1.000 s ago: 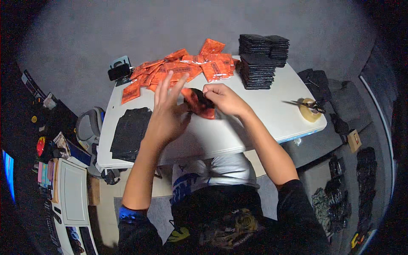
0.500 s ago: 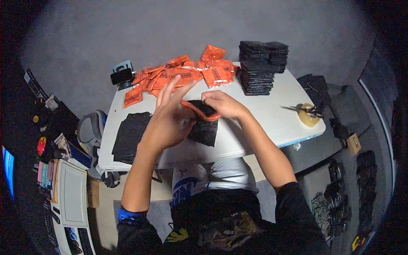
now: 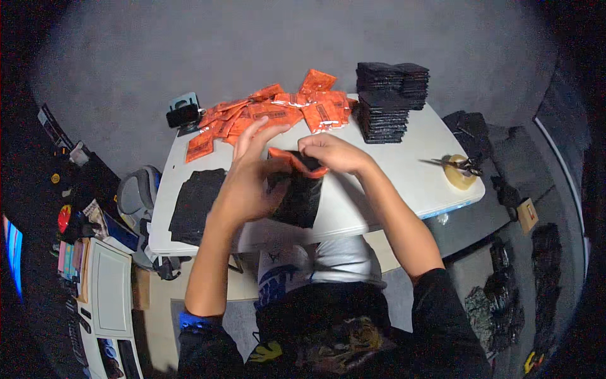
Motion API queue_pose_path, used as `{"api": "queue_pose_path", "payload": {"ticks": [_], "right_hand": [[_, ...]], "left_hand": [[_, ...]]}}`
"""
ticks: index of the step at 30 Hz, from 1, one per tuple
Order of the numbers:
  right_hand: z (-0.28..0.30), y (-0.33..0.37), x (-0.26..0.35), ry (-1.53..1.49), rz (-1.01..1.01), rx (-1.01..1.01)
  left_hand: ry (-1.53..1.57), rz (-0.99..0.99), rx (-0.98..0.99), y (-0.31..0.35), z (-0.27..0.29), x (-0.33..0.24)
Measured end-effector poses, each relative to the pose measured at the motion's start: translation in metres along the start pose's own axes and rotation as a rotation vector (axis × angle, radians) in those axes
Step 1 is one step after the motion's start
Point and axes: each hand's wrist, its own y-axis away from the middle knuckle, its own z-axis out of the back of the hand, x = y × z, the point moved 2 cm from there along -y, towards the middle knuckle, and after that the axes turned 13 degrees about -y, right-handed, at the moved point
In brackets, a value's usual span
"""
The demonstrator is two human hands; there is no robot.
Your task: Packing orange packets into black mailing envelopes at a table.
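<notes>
A black plastic bag (image 3: 300,205) stands tilted above the near middle of the table, with an orange strip (image 3: 314,172) along its gaping top and a dark inside. Whether that orange is the bag's own edge or part of a packet, I cannot tell. My right hand (image 3: 333,153) is closed at the bag's mouth, its fingertips pinching the far rim. At the bag's left side is my left hand (image 3: 247,180), fingers stretched out and apart, slightly blurred; its thumb side lies against the bag. Left of that hand, flat black bags (image 3: 194,205) lie on the white table (image 3: 385,183).
Orange packets (image 3: 265,114) are heaped along the far edge, beside a phone on a stand (image 3: 183,115). Tall stacks of folded black packages (image 3: 382,117) stand at the far right. Scissors (image 3: 466,165) rest on a tape roll (image 3: 459,180) near the right edge.
The black bag has opened out and hangs fuller below the orange strip. My left hand has shifted slightly, its fingers bending a little more; my right hand stays at the rim.
</notes>
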Motion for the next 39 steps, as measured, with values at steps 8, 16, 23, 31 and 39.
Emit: {"api": "queue_pose_path", "payload": {"ticks": [8, 16, 23, 31, 39], "right_hand": [[-0.004, 0.007, 0.005, -0.157, -0.025, 0.032], [0.013, -0.011, -0.005, 0.121, 0.046, -0.091], [0.012, 0.012, 0.003, 0.191, 0.153, -0.156], [-0.006, 0.043, 0.024, 0.455, 0.364, -0.001], [0.003, 0.042, 0.043, 0.522, 0.379, -0.024]], "left_hand": [[0.064, -0.065, 0.015, -0.005, -0.007, -0.004], [0.01, -0.147, -0.028, -0.011, -0.016, 0.007], [0.035, -0.089, 0.03, 0.002, -0.046, 0.033], [-0.006, -0.116, 0.007, 0.004, -0.047, 0.035], [0.033, -0.085, 0.057, -0.004, -0.033, 0.033]]}}
